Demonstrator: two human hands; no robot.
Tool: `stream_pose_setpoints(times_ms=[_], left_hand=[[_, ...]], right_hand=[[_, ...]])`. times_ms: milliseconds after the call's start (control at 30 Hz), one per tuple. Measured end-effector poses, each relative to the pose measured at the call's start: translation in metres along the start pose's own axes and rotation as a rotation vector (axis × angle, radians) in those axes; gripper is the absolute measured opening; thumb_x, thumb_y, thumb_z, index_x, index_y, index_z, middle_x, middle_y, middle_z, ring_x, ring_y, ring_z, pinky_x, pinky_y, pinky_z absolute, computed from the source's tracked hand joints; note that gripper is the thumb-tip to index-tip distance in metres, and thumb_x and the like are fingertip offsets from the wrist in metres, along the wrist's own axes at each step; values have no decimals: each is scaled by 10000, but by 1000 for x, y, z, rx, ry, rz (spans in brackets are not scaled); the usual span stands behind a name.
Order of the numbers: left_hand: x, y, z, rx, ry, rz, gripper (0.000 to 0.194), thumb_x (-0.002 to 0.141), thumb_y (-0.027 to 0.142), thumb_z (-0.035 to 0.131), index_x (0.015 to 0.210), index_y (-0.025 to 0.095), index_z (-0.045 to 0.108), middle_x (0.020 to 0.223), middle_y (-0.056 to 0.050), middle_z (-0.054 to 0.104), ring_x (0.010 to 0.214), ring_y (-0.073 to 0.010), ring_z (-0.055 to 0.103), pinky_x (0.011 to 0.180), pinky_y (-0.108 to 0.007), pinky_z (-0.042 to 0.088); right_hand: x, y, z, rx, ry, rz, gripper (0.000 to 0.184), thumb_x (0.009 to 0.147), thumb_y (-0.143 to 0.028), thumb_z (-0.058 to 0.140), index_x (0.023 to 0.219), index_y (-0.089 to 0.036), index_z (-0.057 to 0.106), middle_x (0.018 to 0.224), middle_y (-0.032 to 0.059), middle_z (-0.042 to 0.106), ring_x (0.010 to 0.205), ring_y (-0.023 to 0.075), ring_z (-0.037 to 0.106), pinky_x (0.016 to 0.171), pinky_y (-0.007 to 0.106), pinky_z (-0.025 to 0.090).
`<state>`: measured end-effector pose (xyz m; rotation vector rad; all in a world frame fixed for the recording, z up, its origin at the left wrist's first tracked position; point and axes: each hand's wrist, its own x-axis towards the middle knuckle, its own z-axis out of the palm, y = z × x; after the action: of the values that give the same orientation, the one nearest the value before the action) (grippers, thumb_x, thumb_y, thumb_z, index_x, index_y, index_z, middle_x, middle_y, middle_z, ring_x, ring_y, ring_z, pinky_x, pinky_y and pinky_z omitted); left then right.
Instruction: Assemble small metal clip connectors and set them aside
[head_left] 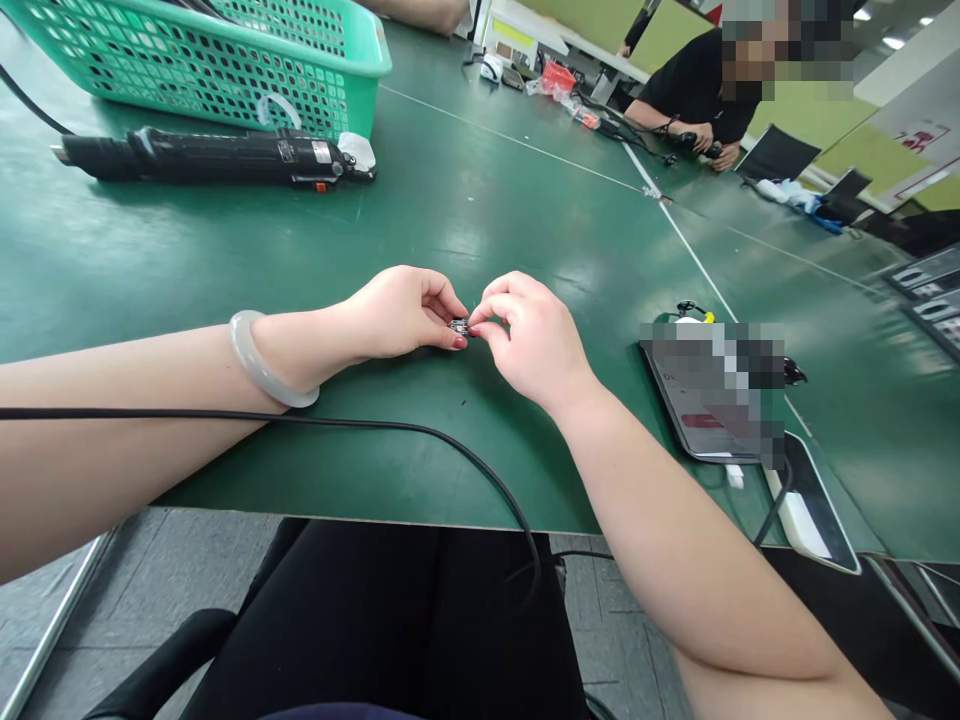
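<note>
My left hand pinches a small part; my right hand pinches its three-o'clock end. Seemingly unfinished; the power tool lies untouched at ten o'clock.

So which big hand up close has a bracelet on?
The left hand: a pale bangle circles its wrist. The right hand, across the small part, has a bare wrist.

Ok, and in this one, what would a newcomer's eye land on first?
Probably the left hand and right hand at mid-picture, pinching a tiny silver-and-dark part between them over the green table. Next, the mint-green perforated basket at upper left, with a black electric screwdriver lying in front of it. The pale bangle on the left wrist also stands out.
</note>
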<state>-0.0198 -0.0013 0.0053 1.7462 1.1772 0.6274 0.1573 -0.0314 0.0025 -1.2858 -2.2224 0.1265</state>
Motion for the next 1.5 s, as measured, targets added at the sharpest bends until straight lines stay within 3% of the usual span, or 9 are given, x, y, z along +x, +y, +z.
stream_pose_setpoints(times_ms=[400,767,900,1000,1200,1333,1500], left_hand=[[1,-2,0,-44,-14,35,262,537,247,805,756,180,678,758,-23,726,777,-199,684,764,-340,512],[0,-2,0,-55,-23,16,269,560,245,802,784,172,673,778,-31,734,788,-204,690,794,-353,518],[0,-1,1,-76,-12,8,259,565,218,798,787,167,674,776,-31,736,766,-192,689,784,-343,522],[0,0,1,-106,-16,3,252,569,208,795,789,167,678,771,-32,736,759,-190,687,784,-344,525],[1,-3,1,-132,-32,15,261,572,223,800,796,168,678,798,-43,737,778,-194,689,793,-341,521],[0,-2,0,-174,-17,0,451,576,213,806,995,167,645,871,-59,734,786,-193,694,803,-349,515],[-3,-1,0,-218,2,-37,771,586,182,804,1285,177,480,1109,-129,682,840,-211,702,814,-358,509]], right_hand=[[0,-2,-3,1,-46,47,167,824,-145,538,753,-201,677,924,35,608,868,173,542,729,331,445],[-1,-1,-5,20,-12,32,168,831,-150,540,791,-199,696,928,40,615,859,174,557,718,322,449],[-2,3,-8,22,-14,74,113,825,-221,588,879,-216,687,974,32,640,844,175,562,760,342,447],[-3,8,-8,24,-59,133,214,778,-314,663,977,-237,674,954,26,662,827,184,565,758,356,446],[-2,9,-3,14,-130,189,215,781,-390,655,931,-247,715,855,30,650,762,175,559,720,353,439],[0,10,-1,15,-98,190,180,796,-370,635,889,-241,717,852,28,666,775,178,559,734,353,437],[5,18,3,-10,-1,188,122,783,-288,644,870,-228,704,873,14,698,826,186,561,750,339,435]])
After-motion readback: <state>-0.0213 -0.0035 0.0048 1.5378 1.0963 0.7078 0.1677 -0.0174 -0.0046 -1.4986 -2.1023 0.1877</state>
